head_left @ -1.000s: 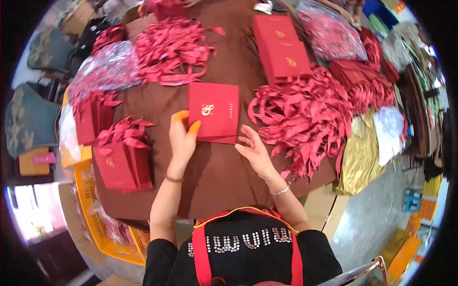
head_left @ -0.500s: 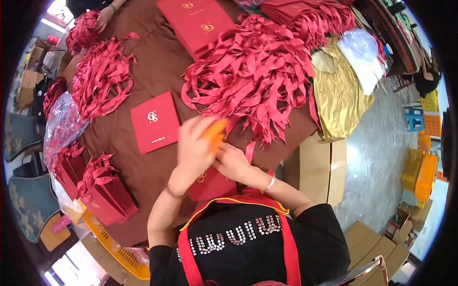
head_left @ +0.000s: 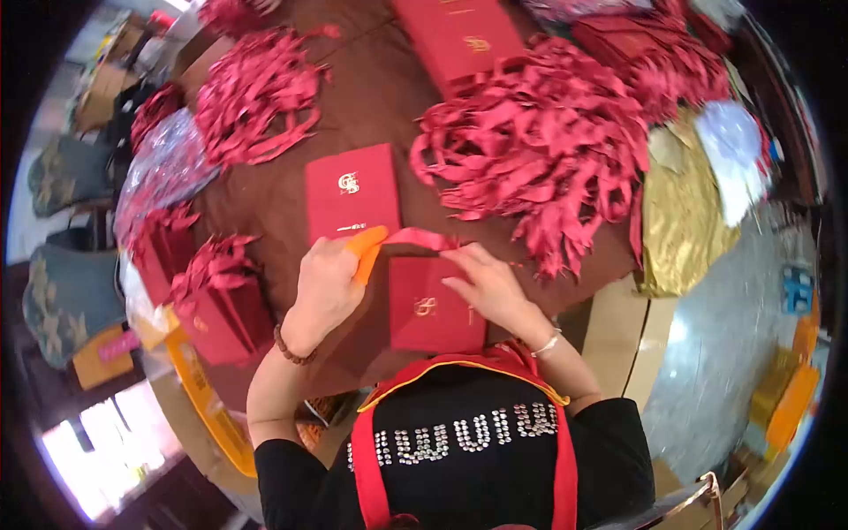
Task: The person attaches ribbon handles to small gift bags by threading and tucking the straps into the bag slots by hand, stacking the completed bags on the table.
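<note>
A short red ribbon [head_left: 415,237] stretches between my two hands above the brown-covered table. My left hand [head_left: 329,284], with orange finger covers [head_left: 366,247] on its fingertips, pinches the left end. At the other end, the fingers of my right hand [head_left: 488,284] close on the ribbon. Just below it lies a flat red paper bag [head_left: 433,305] with a gold logo, close to my apron. Another red bag [head_left: 353,190] lies flat beyond my left hand. A big tangled heap of red ribbons [head_left: 548,150] spreads past my right hand.
Red bags with ribbon handles [head_left: 221,322] stand at the table's left edge. More ribbons [head_left: 261,93] and a clear plastic bag [head_left: 163,172] lie behind them. A stack of red bags [head_left: 464,40] is at the back. Gold cloth [head_left: 685,216] hangs over the right edge above cardboard boxes [head_left: 623,340].
My hands were close together and have moved apart, with the ribbon now stretched between them. The bag beneath them shows more fully. The camera view has shifted, so the table appears further right.
</note>
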Tool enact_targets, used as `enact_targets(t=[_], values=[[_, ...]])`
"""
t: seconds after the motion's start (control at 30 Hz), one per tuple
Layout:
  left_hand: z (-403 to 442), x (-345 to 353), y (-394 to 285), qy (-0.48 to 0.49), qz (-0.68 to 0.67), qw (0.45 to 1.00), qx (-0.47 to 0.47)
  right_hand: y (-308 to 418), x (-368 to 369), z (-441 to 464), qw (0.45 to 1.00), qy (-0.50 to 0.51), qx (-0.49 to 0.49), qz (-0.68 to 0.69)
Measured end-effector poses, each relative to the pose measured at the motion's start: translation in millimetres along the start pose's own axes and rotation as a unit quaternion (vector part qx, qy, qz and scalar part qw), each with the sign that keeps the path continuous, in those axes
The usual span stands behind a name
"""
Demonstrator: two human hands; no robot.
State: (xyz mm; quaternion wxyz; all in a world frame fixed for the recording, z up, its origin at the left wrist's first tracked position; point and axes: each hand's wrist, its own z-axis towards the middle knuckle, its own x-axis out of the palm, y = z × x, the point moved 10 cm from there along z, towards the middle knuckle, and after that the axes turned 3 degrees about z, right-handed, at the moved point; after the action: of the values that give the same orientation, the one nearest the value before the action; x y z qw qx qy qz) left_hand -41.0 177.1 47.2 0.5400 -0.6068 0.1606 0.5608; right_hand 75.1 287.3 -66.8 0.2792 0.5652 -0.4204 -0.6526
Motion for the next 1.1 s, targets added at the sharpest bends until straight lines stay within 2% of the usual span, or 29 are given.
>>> enact_targets(t=[0.07, 0.1, 0.17, 0.2, 0.23, 0.3, 0.37, 0.43, 0.47, 0.53, 0.63, 0.7, 0.77, 0.83, 0.93, 0.97, 1.0, 1.03, 1.07, 1.1], values=[[-38.9, 10.1, 31.9, 0.086, 0.115, 0.989, -0.033, -3.5, -7.0, 3.3, 1.0, 0.01, 0.012, 0.002], [-54.4, 4.5, 45.3, 0.082, 0.123, 0.988, -0.049, -4.5, -10.2, 3.9, 1.0, 0.015, 0.02, -0.012], [-89.3, 16.4, 69.8, 0.189, 0.282, 0.939, -0.06, -2.3, -14.6, 4.3, 0.999, 0.023, 0.027, -0.008], [-105.2, 20.6, 87.0, 0.242, 0.291, 0.918, -0.12, -1.7, -14.3, 4.4, 0.999, 0.024, 0.022, -0.016], [-111.5, 19.0, 89.6, 0.241, 0.29, 0.917, -0.131, -0.6, -13.3, 4.3, 0.999, 0.024, 0.018, -0.024], [-101.3, 2.5, 65.3, 0.085, 0.256, 0.961, -0.067, 2.8, -9.5, 3.4, 0.999, 0.032, 0.016, -0.026], [-90.7, 11.5, 56.1, 0.045, 0.153, 0.984, -0.08, 5.8, -7.5, 4.9, 0.999, 0.032, 0.017, -0.03], [-72.4, 27.5, 41.8, -0.014, 0.151, 0.988, -0.03, 7.2, -5.5, 4.5, 0.998, 0.032, 0.027, -0.052], [-64.0, 37.3, 36.4, -0.029, 0.145, 0.989, -0.018, 7.9, -4.8, 4.4, 0.998, 0.033, 0.027, -0.056], [-49.5, 59.0, 31.1, -0.06, 0.143, 0.988, 0.011, 25.2, -7.0, 3.6, 0.981, 0.008, -0.067, -0.183], [-41.4, 79.3, 35.3, -0.062, 0.167, 0.984, 0.009, 29.3, -10.4, 2.3, 0.977, -0.043, -0.08, -0.195], [-40.2, 88.0, 39.3, -0.054, 0.185, 0.981, 0.005, 25.9, -7.2, 5.1, 0.977, -0.042, -0.076, -0.193], [-41.9, 84.5, 35.4, -0.073, 0.193, 0.978, 0.04, 28.0, -2.3, 8.1, 0.977, -0.046, -0.096, -0.186], [-47.0, 74.4, 39.3, -0.106, 0.169, 0.98, 0.02, 30.2, 4.5, 12.2, 0.975, -0.04, -0.094, -0.2], [-62.8, 47.5, 58.9, -0.175, 0.009, 0.984, -0.042, 34.5, 13.1, 16.6, 0.972, -0.032, -0.091, -0.216], [-67.6, 41.1, 53.9, -0.174, 0.009, 0.984, -0.044, 37.2, 17.3, 17.9, 0.972, -0.021, -0.095, -0.215], [-77.7, 49.6, 78.4, -0.147, -0.244, 0.944, -0.166, 39.2, 21.6, 18.5, 0.972, -0.009, -0.099, -0.214], [-91.1, 72.5, 92.7, -0.11, -0.477, 0.827, -0.276, 39.8, 23.8, 18.9, 0.972, -0.008, -0.099, -0.213], [-98.5, 73.8, 95.8, -0.109, -0.508, 0.8, -0.3, 39.6, 27.3, 18.7, 0.972, 0.003, -0.098, -0.213], [-100.8, 68.9, 94.2, -0.109, -0.508, 0.799, -0.303, 39.2, 30.8, 17.8, 0.972, 0.014, -0.096, -0.212]])
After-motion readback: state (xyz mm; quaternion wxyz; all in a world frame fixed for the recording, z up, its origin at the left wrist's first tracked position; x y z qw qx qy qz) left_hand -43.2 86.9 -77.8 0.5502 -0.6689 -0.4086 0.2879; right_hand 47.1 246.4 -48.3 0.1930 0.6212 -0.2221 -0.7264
